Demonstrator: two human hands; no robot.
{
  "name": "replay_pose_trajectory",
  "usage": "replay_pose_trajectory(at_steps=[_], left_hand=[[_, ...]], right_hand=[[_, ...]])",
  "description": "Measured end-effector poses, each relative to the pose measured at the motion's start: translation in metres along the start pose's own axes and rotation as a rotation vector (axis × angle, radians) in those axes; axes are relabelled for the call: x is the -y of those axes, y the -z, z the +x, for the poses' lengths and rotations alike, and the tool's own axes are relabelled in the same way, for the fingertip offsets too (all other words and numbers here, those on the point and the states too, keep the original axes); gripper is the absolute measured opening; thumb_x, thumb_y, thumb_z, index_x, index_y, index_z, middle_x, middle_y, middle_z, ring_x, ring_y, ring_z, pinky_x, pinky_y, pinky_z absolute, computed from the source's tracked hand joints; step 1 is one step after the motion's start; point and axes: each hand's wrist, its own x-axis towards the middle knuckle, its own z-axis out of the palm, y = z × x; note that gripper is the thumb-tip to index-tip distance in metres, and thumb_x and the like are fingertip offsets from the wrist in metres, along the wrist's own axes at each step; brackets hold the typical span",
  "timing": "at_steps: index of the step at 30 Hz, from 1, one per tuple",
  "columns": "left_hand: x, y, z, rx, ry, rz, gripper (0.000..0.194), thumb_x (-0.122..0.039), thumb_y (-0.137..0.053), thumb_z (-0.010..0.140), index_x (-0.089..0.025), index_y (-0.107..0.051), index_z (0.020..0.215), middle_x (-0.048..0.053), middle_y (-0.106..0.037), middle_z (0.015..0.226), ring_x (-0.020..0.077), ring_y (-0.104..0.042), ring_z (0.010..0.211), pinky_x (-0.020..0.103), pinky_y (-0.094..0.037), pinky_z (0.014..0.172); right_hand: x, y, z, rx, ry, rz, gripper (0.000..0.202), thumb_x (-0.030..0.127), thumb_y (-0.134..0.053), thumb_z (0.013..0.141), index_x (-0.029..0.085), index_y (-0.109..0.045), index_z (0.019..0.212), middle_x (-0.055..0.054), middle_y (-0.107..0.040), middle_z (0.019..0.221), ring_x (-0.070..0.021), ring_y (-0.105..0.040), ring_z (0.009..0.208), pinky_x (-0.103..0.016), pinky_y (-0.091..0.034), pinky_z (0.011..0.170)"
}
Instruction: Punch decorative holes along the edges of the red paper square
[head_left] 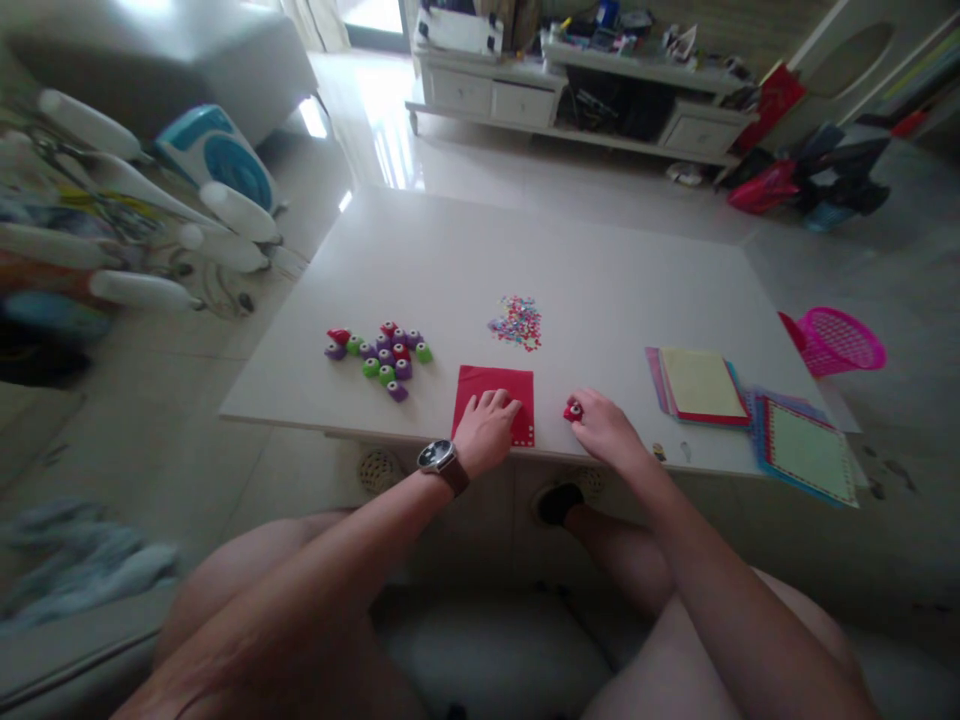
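A red paper square (495, 380) lies at the table's front edge, with a few small pale marks at its lower right corner. Resting on it is my left hand (486, 425), fingers spread and a watch on the wrist. To the right of the paper, my right hand (598, 425) is closed around a small red punch (573, 411) at the table surface. Several red, green and purple punches (385, 356) are grouped on the left. Behind the paper is a scattered pile of tiny coloured paper pieces (517, 322).
The white table (600, 270) carries a stack of coloured paper (701, 383) on the right and another with a patterned border (810, 450) at the right corner. Two small items lie near the front edge. A pink basket (844, 340) stands beyond the right edge.
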Motion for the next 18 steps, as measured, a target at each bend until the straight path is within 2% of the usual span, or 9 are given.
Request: replay_pose_trajectory(at_steps=[7, 10, 13, 18], left_hand=[[-0.011, 0.015, 0.009, -0.051, 0.003, -0.175, 0.04, -0.019, -0.058, 0.096, -0.018, -0.062, 0.136, 0.013, -0.063, 0.134, 0.0293, -0.058, 0.122, 0.043, -0.048, 0.112], [-0.012, 0.022, 0.008, -0.058, 0.016, -0.206, 0.036, -0.021, -0.06, 0.096, -0.017, -0.065, 0.131, 0.013, -0.065, 0.13, 0.0305, -0.058, 0.121, 0.042, -0.051, 0.106], [-0.01, 0.024, 0.005, -0.051, 0.015, -0.174, 0.032, -0.02, -0.06, 0.095, -0.017, -0.067, 0.125, 0.013, -0.066, 0.125, 0.0311, -0.059, 0.118, 0.042, -0.052, 0.102], [0.003, 0.028, 0.0, -0.063, 0.031, -0.138, 0.029, -0.019, -0.062, 0.092, -0.017, -0.069, 0.12, 0.014, -0.067, 0.122, 0.0311, -0.058, 0.119, 0.043, -0.052, 0.103]], right_hand=[[0.027, 0.01, 0.002, -0.084, 0.061, 0.179, 0.029, 0.004, -0.06, 0.079, 0.02, -0.069, 0.102, -0.007, -0.073, 0.102, -0.0206, -0.069, 0.093, -0.031, -0.051, 0.087], [0.027, 0.011, 0.007, -0.12, 0.064, 0.156, 0.029, 0.007, -0.062, 0.079, 0.02, -0.07, 0.104, -0.008, -0.074, 0.103, -0.0212, -0.069, 0.092, -0.032, -0.051, 0.086], [0.004, 0.011, 0.013, -0.121, -0.038, 0.095, 0.031, 0.009, -0.063, 0.081, 0.019, -0.07, 0.11, -0.009, -0.077, 0.105, -0.0234, -0.071, 0.094, -0.033, -0.05, 0.085], [-0.065, 0.016, 0.016, -0.099, -0.332, -0.073, 0.036, 0.022, -0.065, 0.089, 0.021, -0.069, 0.124, -0.013, -0.079, 0.111, -0.0303, -0.073, 0.095, -0.038, -0.049, 0.076]])
